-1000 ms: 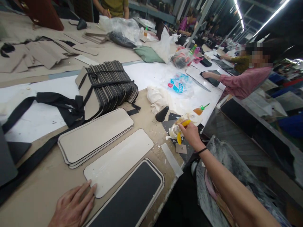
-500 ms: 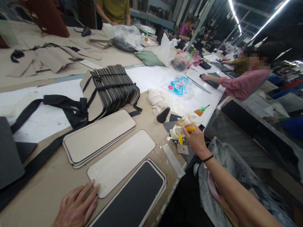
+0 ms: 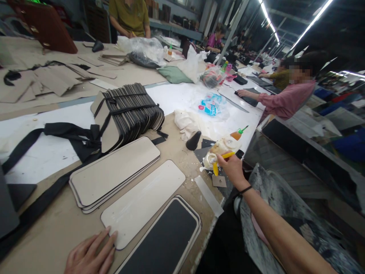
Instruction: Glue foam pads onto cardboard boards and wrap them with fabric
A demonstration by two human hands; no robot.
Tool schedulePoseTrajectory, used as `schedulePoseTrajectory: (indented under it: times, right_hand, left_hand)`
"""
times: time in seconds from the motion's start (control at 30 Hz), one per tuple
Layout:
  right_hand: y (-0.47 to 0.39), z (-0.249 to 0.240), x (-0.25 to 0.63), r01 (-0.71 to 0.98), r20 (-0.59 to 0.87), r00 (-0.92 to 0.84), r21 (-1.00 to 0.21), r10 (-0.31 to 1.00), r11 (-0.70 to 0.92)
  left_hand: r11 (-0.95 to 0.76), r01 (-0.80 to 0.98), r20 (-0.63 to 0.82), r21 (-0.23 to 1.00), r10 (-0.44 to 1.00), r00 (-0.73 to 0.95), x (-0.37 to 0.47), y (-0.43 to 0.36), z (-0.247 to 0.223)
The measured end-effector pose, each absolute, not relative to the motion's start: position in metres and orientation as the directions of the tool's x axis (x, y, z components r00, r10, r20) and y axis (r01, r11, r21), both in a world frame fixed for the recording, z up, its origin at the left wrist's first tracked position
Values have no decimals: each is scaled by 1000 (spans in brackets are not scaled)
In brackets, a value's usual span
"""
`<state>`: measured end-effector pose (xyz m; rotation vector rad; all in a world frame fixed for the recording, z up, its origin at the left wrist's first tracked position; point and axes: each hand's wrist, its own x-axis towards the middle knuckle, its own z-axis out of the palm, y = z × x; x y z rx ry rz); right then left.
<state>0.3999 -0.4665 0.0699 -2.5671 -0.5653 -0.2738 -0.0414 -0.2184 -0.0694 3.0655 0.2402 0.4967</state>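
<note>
My left hand (image 3: 91, 251) lies with its fingers stretched out, fingertips on the near corner of a beige, round-cornered panel (image 3: 144, 201). Wet-looking streaks shine on the panel's face. My right hand (image 3: 232, 169) is closed around a yellow plastic tool (image 3: 216, 169), held at a tub caked in white paste (image 3: 210, 160). The tool's exact kind is unclear, and my fingers hide its middle. Left of this panel is a small stack of similar beige panels (image 3: 114, 173). On its right lies a stack topped by a black panel (image 3: 162, 239).
A strapped bundle of panels (image 3: 128, 114) stands behind the stacks. Past the tub are a dark cone-shaped object (image 3: 193, 140), an orange bottle with a green tip (image 3: 236, 135) and a plastic bag (image 3: 212, 104). A co-worker in pink (image 3: 288, 99) sits at the right.
The view has shifted slightly, so most things sit a little farther left. My right hand has turned the yellow tool slightly at the tub. My left hand stays at the panel's corner.
</note>
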Motion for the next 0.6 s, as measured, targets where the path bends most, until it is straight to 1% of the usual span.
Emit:
schedulePoseTrajectory:
  times: [0.13, 0.33, 0.47, 0.6]
  right_hand:
    - [-474, 75, 405, 313, 225, 949, -572, 221, -758]
    - [-464, 66, 406, 176, 153, 984, -772, 90, -611]
    - [-464, 62, 407, 85, 90, 996, -842, 16, -533]
    - [-465, 65, 409, 89, 114, 993, -873, -22, -479]
  left_hand:
    - [-989, 144, 283, 40, 149, 947, -39, -218, -60]
    - [-977, 171, 344, 129, 206, 916, -30, -224, -49]
    - [-973, 181, 328, 141, 219, 919, -28, -226, -48]
    - [-982, 148, 356, 118, 181, 917, -27, -225, -46]
